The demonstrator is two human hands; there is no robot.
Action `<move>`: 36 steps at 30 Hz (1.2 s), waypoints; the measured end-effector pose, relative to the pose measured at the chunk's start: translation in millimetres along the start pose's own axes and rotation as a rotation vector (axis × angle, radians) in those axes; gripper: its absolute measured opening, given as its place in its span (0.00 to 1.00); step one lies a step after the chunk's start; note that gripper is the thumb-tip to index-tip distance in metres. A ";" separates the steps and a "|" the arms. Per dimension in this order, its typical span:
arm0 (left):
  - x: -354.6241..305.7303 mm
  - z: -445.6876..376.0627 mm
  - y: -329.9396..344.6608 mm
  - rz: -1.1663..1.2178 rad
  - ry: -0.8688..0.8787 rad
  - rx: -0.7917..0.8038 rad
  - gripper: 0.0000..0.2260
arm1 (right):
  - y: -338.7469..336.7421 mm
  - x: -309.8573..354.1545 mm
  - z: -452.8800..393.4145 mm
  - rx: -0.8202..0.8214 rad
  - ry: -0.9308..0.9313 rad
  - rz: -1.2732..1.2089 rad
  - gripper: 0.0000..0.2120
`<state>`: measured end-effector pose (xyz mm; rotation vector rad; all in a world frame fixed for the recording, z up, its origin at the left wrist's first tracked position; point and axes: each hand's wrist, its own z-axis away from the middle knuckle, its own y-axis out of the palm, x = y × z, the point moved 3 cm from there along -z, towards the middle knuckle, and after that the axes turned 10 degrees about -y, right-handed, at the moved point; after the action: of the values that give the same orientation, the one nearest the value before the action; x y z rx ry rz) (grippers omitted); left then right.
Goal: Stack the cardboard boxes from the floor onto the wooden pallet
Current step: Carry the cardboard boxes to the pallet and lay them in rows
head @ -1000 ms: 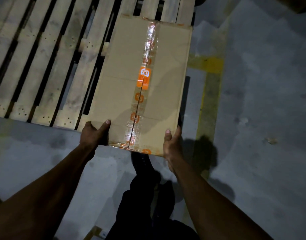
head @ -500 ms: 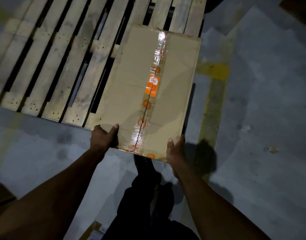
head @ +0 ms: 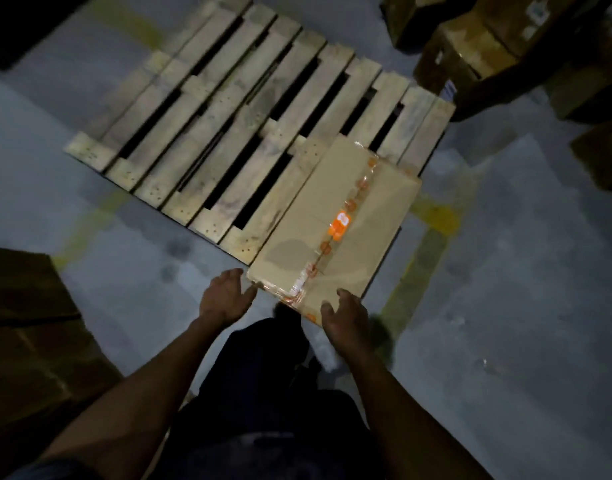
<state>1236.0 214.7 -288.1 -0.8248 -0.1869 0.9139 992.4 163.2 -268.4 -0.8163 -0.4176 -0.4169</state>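
A flat cardboard box (head: 335,223), sealed with clear tape bearing orange logos, lies on the near right corner of the wooden pallet (head: 228,126). Its near end sticks out past the pallet's front edge. My left hand (head: 225,296) hovers just off the box's near left corner, fingers spread, holding nothing. My right hand (head: 344,318) is at the box's near right end with fingers apart; it looks free of the box, though a light touch cannot be ruled out.
Several cardboard boxes (head: 471,53) stand piled at the back right. Another dark stack of boxes (head: 31,327) is at my left. Yellow floor lines (head: 419,261) run beside the pallet. My legs (head: 263,375) are below the box.
Both hands have let go of the box and pulled back a little. The box now rests on the pallet corner. My view has risen and backed away, showing the whole pallet.
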 end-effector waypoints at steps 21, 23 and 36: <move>25.1 219.8 7.5 0.653 -0.611 -0.286 0.26 | -70.8 138.5 42.6 0.461 -0.884 0.717 0.25; 14.0 250.5 35.0 0.721 -0.705 -0.304 0.26 | -73.4 126.5 53.2 0.516 -0.974 0.780 0.25; -30.5 410.5 172.2 1.282 -1.118 -0.479 0.21 | -47.4 73.7 162.4 0.828 -1.329 1.042 0.26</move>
<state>915.0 476.0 -121.6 -0.7327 -0.9355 2.5761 998.8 244.1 -102.7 -0.2805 -1.1770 1.3018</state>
